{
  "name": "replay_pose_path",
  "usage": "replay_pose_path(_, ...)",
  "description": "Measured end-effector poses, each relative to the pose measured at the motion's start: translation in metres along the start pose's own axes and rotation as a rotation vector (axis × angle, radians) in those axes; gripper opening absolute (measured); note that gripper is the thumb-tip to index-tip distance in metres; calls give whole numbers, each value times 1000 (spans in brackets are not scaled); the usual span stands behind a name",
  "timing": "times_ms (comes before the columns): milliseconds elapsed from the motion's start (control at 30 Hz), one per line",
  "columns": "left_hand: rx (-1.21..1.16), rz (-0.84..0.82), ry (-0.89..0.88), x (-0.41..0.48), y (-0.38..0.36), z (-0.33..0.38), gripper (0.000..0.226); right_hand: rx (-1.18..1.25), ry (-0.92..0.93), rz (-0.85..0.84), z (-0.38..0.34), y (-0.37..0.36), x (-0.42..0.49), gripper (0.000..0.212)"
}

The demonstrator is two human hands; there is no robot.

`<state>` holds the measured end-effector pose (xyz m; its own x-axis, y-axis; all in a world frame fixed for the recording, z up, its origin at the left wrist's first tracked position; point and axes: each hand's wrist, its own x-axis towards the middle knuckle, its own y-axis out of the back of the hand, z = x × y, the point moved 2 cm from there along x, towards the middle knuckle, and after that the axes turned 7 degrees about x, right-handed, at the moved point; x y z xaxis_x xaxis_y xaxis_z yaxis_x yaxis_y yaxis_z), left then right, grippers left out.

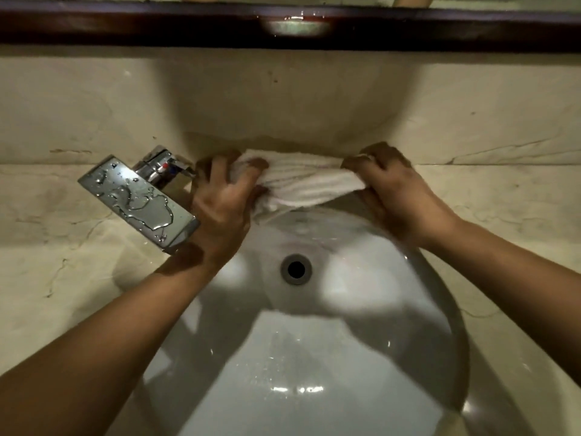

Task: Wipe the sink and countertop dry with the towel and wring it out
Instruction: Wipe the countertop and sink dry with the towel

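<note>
White towel [306, 184], centre of frame above the sink [314, 357] rim: soft, limp, likely water-heavy, stretched between left hand [220, 199] and right hand [396, 190], each clenched round one bunched end, sound holds for wringing.

A: hands?
B: left hand [220, 199] and right hand [399, 190] each grip one end of the white towel [301, 180], stretched between them over the sink [314, 357] far edge.
A: faucet [138, 199]?
B: water pooled on top, touching the left wrist.
</note>
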<state>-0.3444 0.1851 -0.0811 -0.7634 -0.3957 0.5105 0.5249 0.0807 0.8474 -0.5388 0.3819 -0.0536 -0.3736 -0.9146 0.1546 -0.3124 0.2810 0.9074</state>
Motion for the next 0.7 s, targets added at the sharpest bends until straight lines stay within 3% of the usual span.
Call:
replay_pose_path(133,149,-14,-24,18,-23,-3,36,-14,-80,23,9,-19,4,48)
replay_pose_path(233,83,10,-26,7,-32,-12,32,23,-138,30,8,-40,0,53)
replay_pose_path(400,42,-122,0,7,-30,-13,39,80,-214,-35,-1,-38,-10,57)
replay_pose_path(567,-66,-199,-104,-8,-11,-1,40,130,-93,-149,-8,-23,-49,40)
replay_pose_path(700,-154,-194,-117,14,-10,46,41,226,-148,-36,12,22,-78,38)
